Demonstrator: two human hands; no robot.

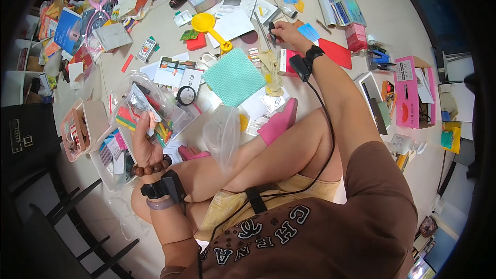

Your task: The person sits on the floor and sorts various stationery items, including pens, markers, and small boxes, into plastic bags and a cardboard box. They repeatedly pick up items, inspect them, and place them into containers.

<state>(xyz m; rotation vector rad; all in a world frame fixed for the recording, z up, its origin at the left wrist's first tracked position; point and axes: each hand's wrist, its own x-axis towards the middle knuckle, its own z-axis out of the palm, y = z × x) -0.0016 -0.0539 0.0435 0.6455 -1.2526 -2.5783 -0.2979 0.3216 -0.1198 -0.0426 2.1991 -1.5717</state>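
Shirt (320,212) nearest; bag (158,96) apparently in left grip (146,144).

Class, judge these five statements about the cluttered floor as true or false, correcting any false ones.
1. The left hand is at a clear plastic bag of colourful items. True.
2. The yellow plastic scoop lies nearer the picture's upper edge than the turquoise textured sheet. True.
3. The right hand holds the scoop. False: it holds a small black object.
4. The sheet is round. False: it is roughly square.
5. The brown round-beaded bracelet is beside the left hand. True.
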